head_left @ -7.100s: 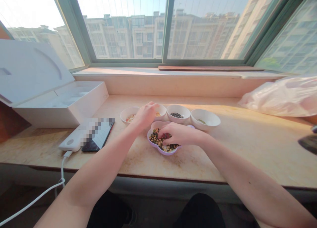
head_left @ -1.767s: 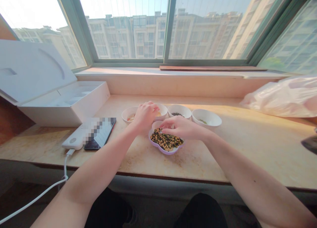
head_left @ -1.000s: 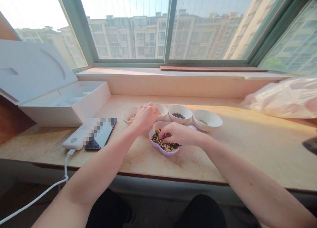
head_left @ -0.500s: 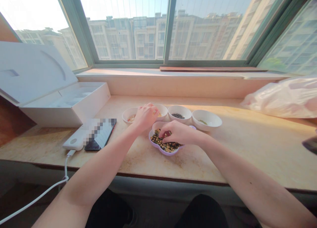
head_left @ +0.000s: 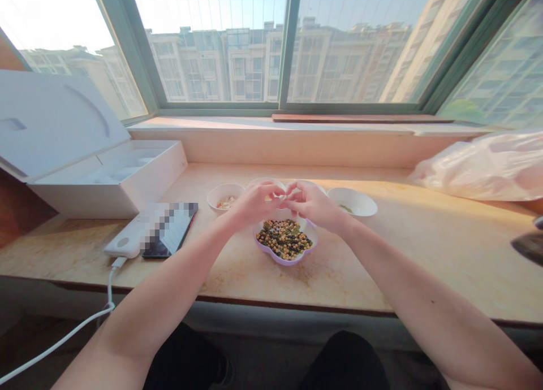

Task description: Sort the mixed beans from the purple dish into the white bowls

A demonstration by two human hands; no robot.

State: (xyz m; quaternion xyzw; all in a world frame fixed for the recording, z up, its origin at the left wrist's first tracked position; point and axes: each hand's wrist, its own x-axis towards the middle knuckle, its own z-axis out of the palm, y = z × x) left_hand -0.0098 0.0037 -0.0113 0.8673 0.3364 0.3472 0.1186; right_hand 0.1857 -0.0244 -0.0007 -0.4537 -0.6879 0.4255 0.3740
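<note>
My left hand (head_left: 259,203) and my right hand (head_left: 309,204) meet fingertip to fingertip just behind a flower-shaped, purple-rimmed dish (head_left: 283,259). Both have their fingers pinched; anything between them is too small or hidden to make out. Mixed beans (head_left: 285,240), black, tan and green, fill the dish. A white bowl (head_left: 213,200) with pale and reddish bits stands left of my left hand. Behind the hands, two more white bowls are largely covered. To the right, another white bowl (head_left: 362,207) holds a few green beans.
An open white box (head_left: 156,175) stands at the left, with a white power bank (head_left: 125,244) and a phone (head_left: 180,232) before it. A cable (head_left: 63,340) hangs over the table edge. At the right lies a plastic bag (head_left: 487,167); a dark object (head_left: 528,247) is partly visible.
My right hand has lifted out of the beans and moved back to meet my left hand. The left hand has shifted right, off the second bowl, toward it.
</note>
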